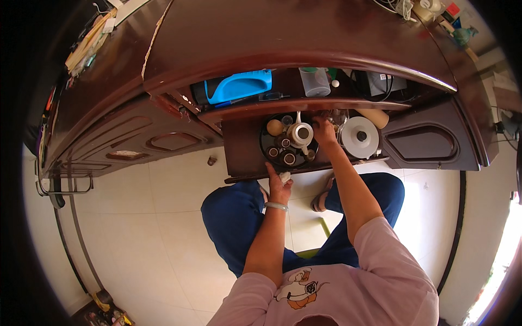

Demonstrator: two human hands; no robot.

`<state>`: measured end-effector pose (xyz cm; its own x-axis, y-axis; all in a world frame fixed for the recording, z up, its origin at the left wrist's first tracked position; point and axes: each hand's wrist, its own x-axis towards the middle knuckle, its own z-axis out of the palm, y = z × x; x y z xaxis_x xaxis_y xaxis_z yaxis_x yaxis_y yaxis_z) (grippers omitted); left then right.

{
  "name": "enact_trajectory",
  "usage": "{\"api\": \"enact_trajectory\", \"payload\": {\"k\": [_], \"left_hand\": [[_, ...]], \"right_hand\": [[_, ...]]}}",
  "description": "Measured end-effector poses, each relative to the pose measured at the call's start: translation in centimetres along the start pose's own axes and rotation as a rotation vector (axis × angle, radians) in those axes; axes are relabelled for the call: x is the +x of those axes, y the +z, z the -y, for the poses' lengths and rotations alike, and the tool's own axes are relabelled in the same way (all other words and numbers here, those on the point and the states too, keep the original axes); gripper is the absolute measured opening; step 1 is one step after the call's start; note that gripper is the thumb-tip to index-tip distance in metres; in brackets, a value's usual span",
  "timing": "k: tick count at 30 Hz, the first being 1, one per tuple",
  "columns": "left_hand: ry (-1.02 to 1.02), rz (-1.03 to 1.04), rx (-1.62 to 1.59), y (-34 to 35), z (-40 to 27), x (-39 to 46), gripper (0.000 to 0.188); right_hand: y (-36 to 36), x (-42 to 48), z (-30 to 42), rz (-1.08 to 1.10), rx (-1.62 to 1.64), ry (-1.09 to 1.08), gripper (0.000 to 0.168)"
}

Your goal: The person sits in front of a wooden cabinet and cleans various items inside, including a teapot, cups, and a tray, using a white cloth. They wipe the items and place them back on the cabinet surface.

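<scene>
My left hand [279, 186] is low in front of the cabinet's lower shelf [240, 153], closed around a crumpled white tissue or cloth [284, 177]. On that shelf stands a round dark tray [267, 140] with a white teapot [301, 133], several small brown cups or jars [288, 157] and a round tan lid or ball [274, 127]. My right hand [324, 129] reaches in just right of the teapot, beside clear glassware [338, 117]; its fingertips are partly hidden, so its grip cannot be told. Right of it lies a round pale lid with a black knob [361, 137].
The upper shelf holds a blue plastic object [244, 86], a translucent plastic container [315, 82] and a grey box with a black cable [387, 84]. A tan cylinder [373, 117] lies behind the pale lid. The shelf edge [346, 164] runs above my knees.
</scene>
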<state>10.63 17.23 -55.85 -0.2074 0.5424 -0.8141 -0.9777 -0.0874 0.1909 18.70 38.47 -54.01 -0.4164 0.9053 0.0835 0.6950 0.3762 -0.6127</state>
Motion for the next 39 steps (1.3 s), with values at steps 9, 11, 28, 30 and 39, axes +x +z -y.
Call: {"api": "enact_trajectory", "payload": {"k": [9, 11, 28, 30, 39], "left_hand": [[0.019, 0.000, -0.016, -0.6, 0.1, 0.5, 0.049], [0.009, 0.012, -0.022, -0.5, 0.3, 0.6, 0.050], [-0.040, -0.002, -0.014, 0.1, -0.3, -0.1, 0.053], [-0.054, 0.019, -0.016, -0.1, -0.4, 0.1, 0.052], [-0.004, 0.039, 0.008, 0.2, -0.4, -0.1, 0.052]], "right_hand": [[0.8, 1.6, 0.7, 0.101, 0.134, 0.149, 0.030], [0.9, 1.7, 0.5, 0.094, 0.113, 0.150, 0.031], [-1.0, 0.4, 0.9, 0.358, 0.589, 0.483, 0.044], [-0.9, 0.0, 0.5, 0.420, 0.721, 0.582, 0.043], [-0.2, -2.2, -2.3, 0.423, 1.258, 0.606, 0.033]]}}
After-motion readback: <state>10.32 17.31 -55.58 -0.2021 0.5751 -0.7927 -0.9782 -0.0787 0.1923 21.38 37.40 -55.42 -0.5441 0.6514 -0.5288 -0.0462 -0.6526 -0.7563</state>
